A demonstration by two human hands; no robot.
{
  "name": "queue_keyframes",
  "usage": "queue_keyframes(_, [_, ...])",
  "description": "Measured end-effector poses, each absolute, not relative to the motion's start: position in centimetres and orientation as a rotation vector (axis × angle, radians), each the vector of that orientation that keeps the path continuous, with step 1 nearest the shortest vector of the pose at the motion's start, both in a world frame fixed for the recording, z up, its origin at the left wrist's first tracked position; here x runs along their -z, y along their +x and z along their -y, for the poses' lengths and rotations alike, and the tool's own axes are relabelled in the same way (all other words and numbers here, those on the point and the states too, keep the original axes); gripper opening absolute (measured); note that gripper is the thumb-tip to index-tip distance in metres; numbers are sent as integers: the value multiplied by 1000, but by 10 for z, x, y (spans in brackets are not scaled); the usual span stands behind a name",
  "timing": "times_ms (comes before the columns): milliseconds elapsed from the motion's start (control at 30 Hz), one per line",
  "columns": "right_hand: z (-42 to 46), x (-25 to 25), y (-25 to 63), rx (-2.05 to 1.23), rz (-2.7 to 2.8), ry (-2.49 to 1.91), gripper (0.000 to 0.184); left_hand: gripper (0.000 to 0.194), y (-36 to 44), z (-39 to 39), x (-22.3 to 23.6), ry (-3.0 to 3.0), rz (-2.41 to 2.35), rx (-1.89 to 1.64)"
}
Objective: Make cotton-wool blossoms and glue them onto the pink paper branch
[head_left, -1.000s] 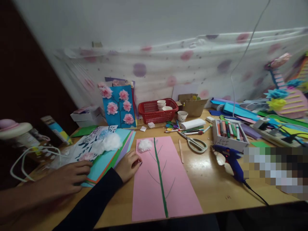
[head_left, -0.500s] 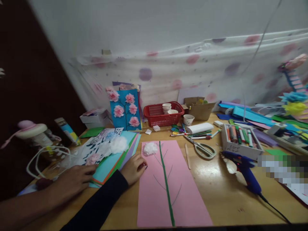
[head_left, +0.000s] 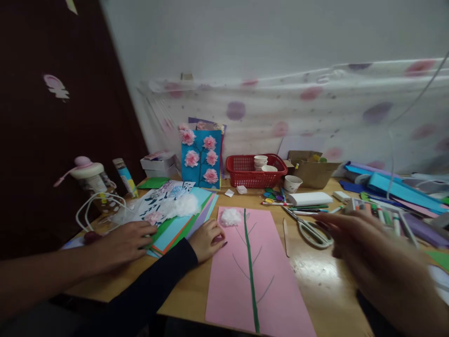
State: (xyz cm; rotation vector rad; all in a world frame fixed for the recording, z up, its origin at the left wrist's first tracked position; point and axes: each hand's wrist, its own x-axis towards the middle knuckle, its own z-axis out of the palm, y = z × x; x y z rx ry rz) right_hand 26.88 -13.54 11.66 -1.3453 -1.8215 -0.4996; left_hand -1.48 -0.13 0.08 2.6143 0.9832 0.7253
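Observation:
A pink sheet (head_left: 224, 290) with a drawn green stem and thin grey branch lines lies in front of me. A white cotton tuft (head_left: 230, 217) sits at its upper left. My left hand (head_left: 206, 239), in a dark sleeve, rests at the sheet's left edge, fingers loosely curled and apart, with nothing visible in it. My right hand (head_left: 375, 252), blurred and large, hangs over the right side, index finger extended and thumb apart. Its fingertips are near the scissors (head_left: 314, 234); they appear to hold nothing. The glue gun is hidden from view, at least mostly.
Another person's bare hand (head_left: 128, 243) rests by a stack of coloured paper (head_left: 171, 238) with cotton (head_left: 185, 205) on it. Behind stand a blue flower picture (head_left: 199, 159) and a red basket (head_left: 235, 180). A wooden stick (head_left: 286, 238) and markers box (head_left: 409, 229) are rightward.
The view has swung left, so things appear further right. My right hand has entered from the right, over where the glue gun showed. My left hand stays by the pink sheet.

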Motion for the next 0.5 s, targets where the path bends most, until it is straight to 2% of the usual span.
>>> queue_keyframes(167, [88, -76, 269, 615, 1957, -1518, 32, 5, -15, 1, 1, 2583, -1031, -738])
queue_keyframes(300, [70, -44, 282, 577, 1899, -1713, 42, 12, -16, 2, 0, 2565, -1071, -734])
queue_keyframes(367, [66, -32, 286, 511, 1880, -1760, 45, 21, -17, 2, -1, 2559, -1097, -720])
queue_keyframes(500, [62, -13, 285, 379, 1817, -1839, 46, 58, -17, 3, 1, 2565, -1211, -670])
